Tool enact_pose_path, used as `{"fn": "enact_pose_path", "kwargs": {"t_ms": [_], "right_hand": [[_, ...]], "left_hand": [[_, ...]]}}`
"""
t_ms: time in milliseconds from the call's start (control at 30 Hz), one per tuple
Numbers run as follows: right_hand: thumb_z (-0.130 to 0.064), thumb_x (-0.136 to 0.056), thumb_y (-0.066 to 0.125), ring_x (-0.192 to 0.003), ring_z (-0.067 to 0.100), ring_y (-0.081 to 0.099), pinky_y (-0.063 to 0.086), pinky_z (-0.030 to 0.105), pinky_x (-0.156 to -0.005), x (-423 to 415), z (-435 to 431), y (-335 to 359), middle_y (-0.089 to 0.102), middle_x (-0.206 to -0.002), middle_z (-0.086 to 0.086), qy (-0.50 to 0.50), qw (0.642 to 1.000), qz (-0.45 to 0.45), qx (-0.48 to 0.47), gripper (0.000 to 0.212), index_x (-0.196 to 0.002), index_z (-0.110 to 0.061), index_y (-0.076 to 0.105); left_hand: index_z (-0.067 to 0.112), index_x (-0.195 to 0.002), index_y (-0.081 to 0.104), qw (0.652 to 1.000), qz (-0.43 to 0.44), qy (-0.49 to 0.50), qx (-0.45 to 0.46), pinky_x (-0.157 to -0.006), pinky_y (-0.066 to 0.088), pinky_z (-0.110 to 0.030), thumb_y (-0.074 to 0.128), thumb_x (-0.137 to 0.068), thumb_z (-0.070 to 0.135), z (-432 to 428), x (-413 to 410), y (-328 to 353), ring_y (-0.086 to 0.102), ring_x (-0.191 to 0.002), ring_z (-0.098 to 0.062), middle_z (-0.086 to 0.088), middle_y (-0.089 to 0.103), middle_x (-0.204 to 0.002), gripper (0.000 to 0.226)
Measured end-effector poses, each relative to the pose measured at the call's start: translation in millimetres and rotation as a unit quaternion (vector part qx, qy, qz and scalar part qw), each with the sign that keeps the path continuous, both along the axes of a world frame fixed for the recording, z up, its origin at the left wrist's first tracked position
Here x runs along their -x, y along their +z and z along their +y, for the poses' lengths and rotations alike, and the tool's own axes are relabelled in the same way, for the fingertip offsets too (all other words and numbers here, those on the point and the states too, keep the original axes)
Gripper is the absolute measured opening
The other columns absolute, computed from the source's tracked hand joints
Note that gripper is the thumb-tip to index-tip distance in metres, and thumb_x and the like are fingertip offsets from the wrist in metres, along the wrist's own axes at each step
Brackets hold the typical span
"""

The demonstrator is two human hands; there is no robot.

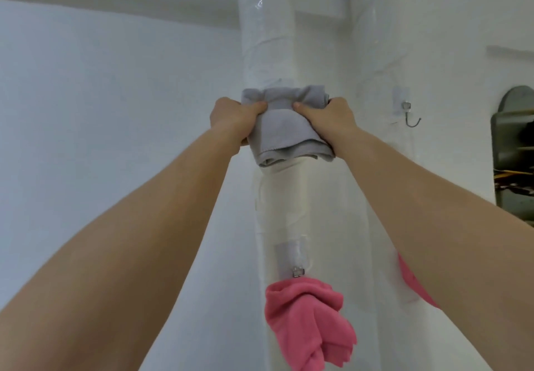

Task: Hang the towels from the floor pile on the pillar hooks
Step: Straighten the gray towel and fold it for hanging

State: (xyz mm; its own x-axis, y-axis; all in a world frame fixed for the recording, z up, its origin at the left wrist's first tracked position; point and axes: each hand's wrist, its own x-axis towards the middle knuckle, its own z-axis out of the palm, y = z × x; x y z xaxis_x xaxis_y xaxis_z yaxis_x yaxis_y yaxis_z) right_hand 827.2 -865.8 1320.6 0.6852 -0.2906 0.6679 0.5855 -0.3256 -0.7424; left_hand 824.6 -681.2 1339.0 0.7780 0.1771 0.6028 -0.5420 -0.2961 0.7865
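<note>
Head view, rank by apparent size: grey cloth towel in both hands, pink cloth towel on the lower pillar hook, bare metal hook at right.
1-2, tied: grey cloth towel and pink cloth towel look alike; pink is cropped at the bottom edge.
3: bare metal hook, clearly smallest.

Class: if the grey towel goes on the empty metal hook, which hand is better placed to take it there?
Probably the right hand: it grips the crumpled grey cloth towel on the side nearest the bare metal hook; the left hand is farther.

1 head-mounted wide-angle view, slightly upward, close to the pillar (267, 38).
</note>
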Motion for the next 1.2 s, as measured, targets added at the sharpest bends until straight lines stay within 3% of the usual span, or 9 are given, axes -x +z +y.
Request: {"fn": "enact_pose_path", "kwargs": {"t_ms": [100, 200, 300, 400, 533, 700, 933, 1033, 1200], "right_hand": [[-0.052, -0.058, 0.079, -0.087, 0.022, 0.069, 0.06, 0.043, -0.082, 0, -1, -9, 0.07, -0.098, 0.004, 0.013, 1.0, -0.017, -0.009, 0.063, -0.105, -0.013, 0.06], [-0.03, -0.074, 0.078, -0.086, 0.019, 0.063, 0.055, 0.034, -0.078, 8, -2, -11, 0.061, -0.104, 0.005, 0.003, 0.995, -0.092, 0.048, 0.051, -0.112, -0.029, 0.045], [-0.015, -0.076, 0.07, -0.096, 0.015, 0.063, 0.053, 0.034, -0.09, 12, -3, -12, 0.063, -0.111, 0.003, -0.021, 0.974, -0.175, 0.14, 0.032, -0.104, -0.031, 0.067], [-0.015, -0.082, 0.059, -0.101, 0.013, 0.067, 0.054, 0.038, -0.094, 15, -6, -22, 0.074, -0.106, -0.005, 0.02, 0.979, -0.141, 0.143, 0.028, -0.097, -0.029, 0.079], [-0.037, -0.092, 0.064, -0.104, 0.016, 0.07, 0.055, 0.036, -0.093, 21, -16, -42, 0.075, -0.108, -0.006, 0.114, 0.978, -0.121, 0.13, 0.031, -0.118, -0.021, 0.074], [-0.032, -0.086, 0.075, -0.107, 0.011, 0.066, 0.053, 0.031, -0.096, 8, -14, -60, 0.068, -0.123, -0.004, 0.072, 0.973, -0.125, 0.179, 0.054, -0.137, -0.025, 0.059], [-0.044, -0.071, 0.064, -0.079, 0.019, 0.062, 0.054, 0.043, -0.071, 4, 8, -49, 0.065, -0.082, -0.003, -0.072, 0.962, -0.159, 0.21, 0.028, -0.096, -0.032, 0.065], [-0.037, -0.077, 0.066, -0.085, 0.017, 0.064, 0.054, 0.036, -0.073, 7, 8, -56, 0.069, -0.09, -0.005, -0.069, 0.965, -0.163, 0.195, 0.032, -0.109, -0.035, 0.068], [-0.023, -0.079, 0.064, -0.067, 0.005, 0.057, 0.04, 0.019, -0.06, 6, 6, -51, 0.065, -0.073, -0.01, -0.02, 0.968, -0.164, 0.187, 0.012, -0.088, -0.032, 0.067]], "left_hand": [[0.008, -0.104, 0.065, 1.0, -0.001, 0.001, 0.016, -0.064, 0.061, -0.033, 0.079, -0.08, 0.035, -2, 1, -9, 0.069, -0.091, -0.024, -0.008, 0.069, -0.1, 0.039], [0.015, -0.116, 0.053, 0.999, -0.042, 0.033, -0.005, -0.075, 0.059, -0.034, 0.079, -0.079, 0.032, -6, 3, -12, 0.063, -0.095, -0.019, -0.004, 0.061, -0.109, 0.048], [0.024, -0.114, 0.053, 0.974, -0.197, 0.089, -0.072, -0.078, 0.051, -0.02, 0.071, -0.083, 0.018, -8, 10, -15, 0.059, -0.091, -0.014, -0.003, 0.054, -0.115, 0.036], [0.027, -0.1, 0.069, 0.939, -0.278, 0.112, -0.171, -0.074, 0.038, -0.001, 0.059, -0.089, 0.012, -10, 14, -27, 0.054, -0.089, -0.003, 0.003, 0.059, -0.114, 0.021], [0.028, -0.107, 0.072, 0.947, -0.264, 0.044, -0.179, -0.083, 0.042, -0.005, 0.06, -0.093, 0.034, -8, 17, -49, 0.057, -0.095, 0.003, 0.007, 0.065, -0.115, 0.02], [0.026, -0.133, 0.059, 0.925, -0.294, 0.063, -0.232, -0.099, 0.051, -0.035, 0.064, -0.085, 0.045, -6, 8, -75, 0.056, -0.118, -0.011, 0.006, 0.059, -0.132, 0.052], [0.027, -0.116, 0.068, 0.917, -0.288, 0.152, -0.23, -0.081, 0.043, -0.023, 0.065, -0.086, 0.026, -16, 13, -57, 0.06, -0.099, -0.011, 0.009, 0.068, -0.11, 0.031], [0.026, -0.115, 0.07, 0.925, -0.276, 0.144, -0.218, -0.077, 0.04, -0.02, 0.065, -0.086, 0.026, -18, 19, -60, 0.056, -0.089, -0.006, 0.009, 0.069, -0.104, 0.029], [0.026, -0.11, 0.069, 0.937, -0.247, 0.144, -0.202, -0.069, 0.039, -0.014, 0.066, -0.084, 0.027, -21, 26, -56, 0.058, -0.083, -0.006, 0.013, 0.068, -0.094, 0.026]]}}
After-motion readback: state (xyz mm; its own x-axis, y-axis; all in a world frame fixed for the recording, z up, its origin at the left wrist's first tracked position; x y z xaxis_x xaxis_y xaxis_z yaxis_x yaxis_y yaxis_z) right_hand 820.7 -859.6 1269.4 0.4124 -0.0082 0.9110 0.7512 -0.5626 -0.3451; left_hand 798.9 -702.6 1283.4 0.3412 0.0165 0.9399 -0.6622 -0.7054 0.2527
